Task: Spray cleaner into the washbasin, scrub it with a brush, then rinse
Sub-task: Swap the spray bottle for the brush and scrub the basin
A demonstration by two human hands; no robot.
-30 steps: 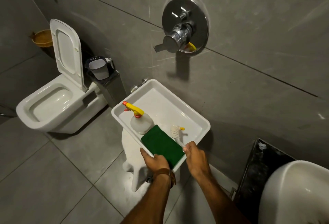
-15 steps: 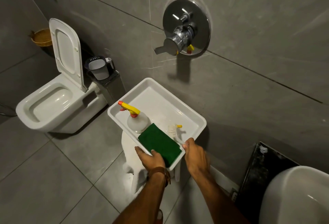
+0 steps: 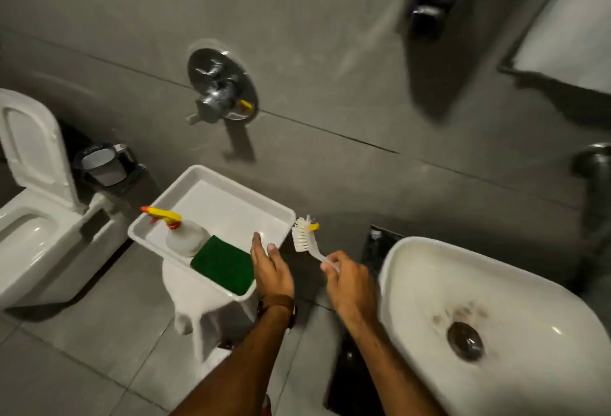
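A white tray [image 3: 271, 207] rests on a white stool. In it lie a clear spray bottle [image 3: 183, 237] with a yellow trigger and a green scrub pad [image 3: 221, 265]. My right hand [image 3: 350, 283] grips the handle of a white brush [image 3: 305, 238] and holds it in the air between the tray and the washbasin, bristles up. My left hand [image 3: 271, 266] hovers over the tray's near right corner, fingers spread, holding nothing. The white washbasin [image 3: 426, 286] is at the lower right, with dirt marks around its dark drain [image 3: 465, 340].
A toilet [image 3: 36, 227] with its lid up stands at the left, a small bin [image 3: 104, 167] beside it. A chrome shower valve [image 3: 220, 91] sticks out of the grey wall. A basin tap [image 3: 595, 164] is at the right edge. A mirror [image 3: 568, 25] hangs at the upper right.
My right hand has lifted the brush out of the tray and carried it right toward the washbasin. My left hand has let go of the tray rim. The view has swung right.
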